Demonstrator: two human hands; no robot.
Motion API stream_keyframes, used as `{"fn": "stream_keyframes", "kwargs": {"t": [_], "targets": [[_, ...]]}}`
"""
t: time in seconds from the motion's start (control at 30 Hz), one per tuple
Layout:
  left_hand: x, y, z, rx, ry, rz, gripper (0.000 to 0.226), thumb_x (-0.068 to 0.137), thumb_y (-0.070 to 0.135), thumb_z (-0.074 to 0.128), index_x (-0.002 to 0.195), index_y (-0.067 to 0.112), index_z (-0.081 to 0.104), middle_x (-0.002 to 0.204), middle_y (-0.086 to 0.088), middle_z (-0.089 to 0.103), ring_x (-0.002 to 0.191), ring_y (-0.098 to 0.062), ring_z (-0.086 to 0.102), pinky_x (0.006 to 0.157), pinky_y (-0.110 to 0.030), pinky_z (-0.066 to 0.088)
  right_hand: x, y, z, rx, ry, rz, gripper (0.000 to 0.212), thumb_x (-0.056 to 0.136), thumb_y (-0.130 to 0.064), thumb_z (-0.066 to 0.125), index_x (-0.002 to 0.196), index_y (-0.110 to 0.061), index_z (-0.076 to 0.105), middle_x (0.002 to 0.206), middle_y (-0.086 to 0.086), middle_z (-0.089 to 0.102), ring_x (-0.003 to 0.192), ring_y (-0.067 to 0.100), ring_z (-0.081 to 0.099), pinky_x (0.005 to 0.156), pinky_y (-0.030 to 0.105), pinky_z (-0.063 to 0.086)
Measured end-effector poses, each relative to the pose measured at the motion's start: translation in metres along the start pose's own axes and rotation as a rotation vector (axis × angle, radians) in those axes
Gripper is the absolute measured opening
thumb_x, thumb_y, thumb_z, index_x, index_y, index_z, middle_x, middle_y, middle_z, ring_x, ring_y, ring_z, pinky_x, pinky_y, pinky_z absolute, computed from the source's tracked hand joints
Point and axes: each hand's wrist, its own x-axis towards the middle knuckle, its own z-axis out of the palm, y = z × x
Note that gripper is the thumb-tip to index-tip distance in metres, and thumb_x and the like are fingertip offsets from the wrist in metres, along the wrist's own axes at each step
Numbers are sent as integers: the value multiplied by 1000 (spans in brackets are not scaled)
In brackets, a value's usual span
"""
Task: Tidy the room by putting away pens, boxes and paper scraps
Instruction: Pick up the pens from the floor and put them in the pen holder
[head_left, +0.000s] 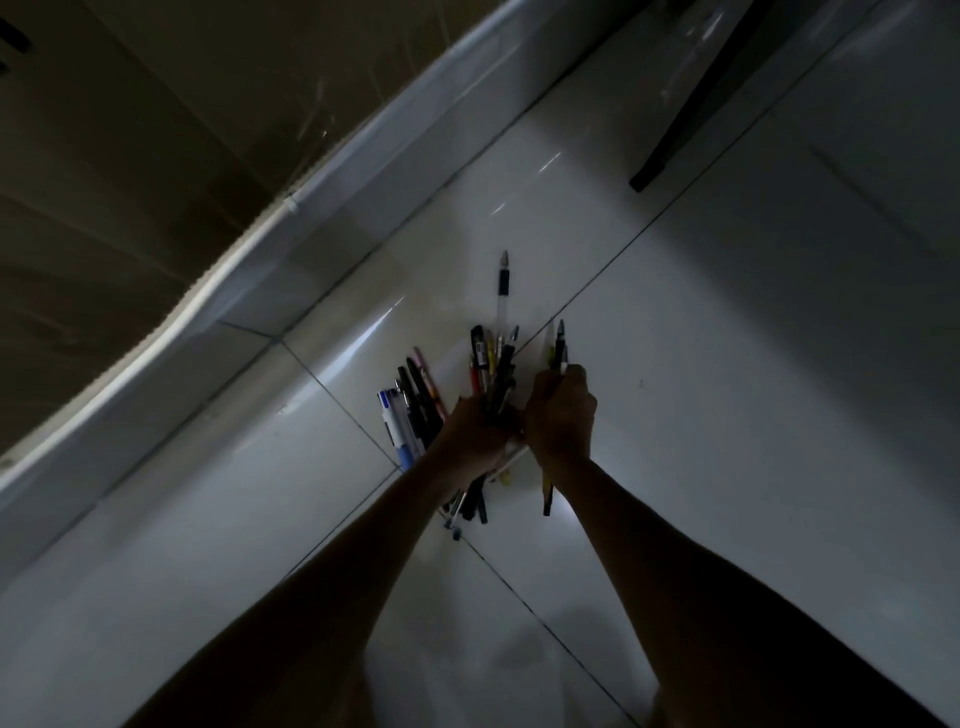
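Observation:
The scene is dim. Over a glossy white tiled floor (727, 364), my left hand (470, 434) grips a thick bundle of pens (493, 371), their tips fanning upward and their ends sticking out below my wrist. My right hand (561, 410), touching the left, grips a few more pens (558, 345), a dark one and a yellowish one. A clear pen with a black grip (503, 288) points up past the bundle; whether it lies on the floor I cannot tell. More pens, blue, white, black and pink (410, 410), fan out at the bundle's left side.
A white baseboard (322, 171) runs diagonally at upper left below a brown wall or panel (130, 156). A dark furniture leg (691, 114) stands on the floor at upper right. Dark grout lines cross the tiles.

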Motion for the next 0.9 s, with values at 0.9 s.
{"fn": "stream_keyframes", "kwargs": {"t": [0.9], "targets": [[1, -4, 1, -473, 76, -156, 23, 99, 27, 46, 88, 14, 62, 79, -4, 66, 71, -15, 65, 62, -28, 55, -13, 12, -2, 92, -307, 105, 42, 94, -51, 46, 110, -13, 54, 100, 11, 66, 84, 25, 66, 61, 35, 53]]}}
